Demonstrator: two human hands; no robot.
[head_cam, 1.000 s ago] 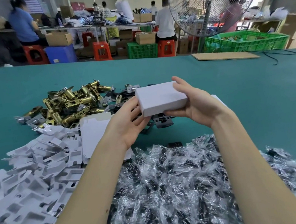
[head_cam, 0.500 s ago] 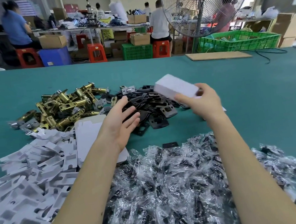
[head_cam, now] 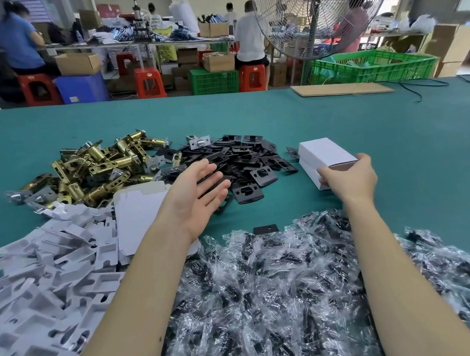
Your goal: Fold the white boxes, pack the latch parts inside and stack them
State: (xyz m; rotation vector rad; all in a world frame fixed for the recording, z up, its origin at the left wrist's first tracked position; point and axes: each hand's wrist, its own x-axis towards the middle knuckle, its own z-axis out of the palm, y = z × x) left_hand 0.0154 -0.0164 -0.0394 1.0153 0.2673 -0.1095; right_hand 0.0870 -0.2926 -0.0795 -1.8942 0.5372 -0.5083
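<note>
Over on the right of the green table (head_cam: 404,155), my right hand (head_cam: 353,175) grips the near end of the closed white box (head_cam: 324,152), which sits on another box of the same kind beneath it. I judge it light but loaded, thin card that dents easily, so I take it by the stiff end edges. My left hand (head_cam: 197,194) hovers spread, palm up, empty. A second ago both hands held this box in front of me above the black plates (head_cam: 250,158); now it rests on the stack.
</note>
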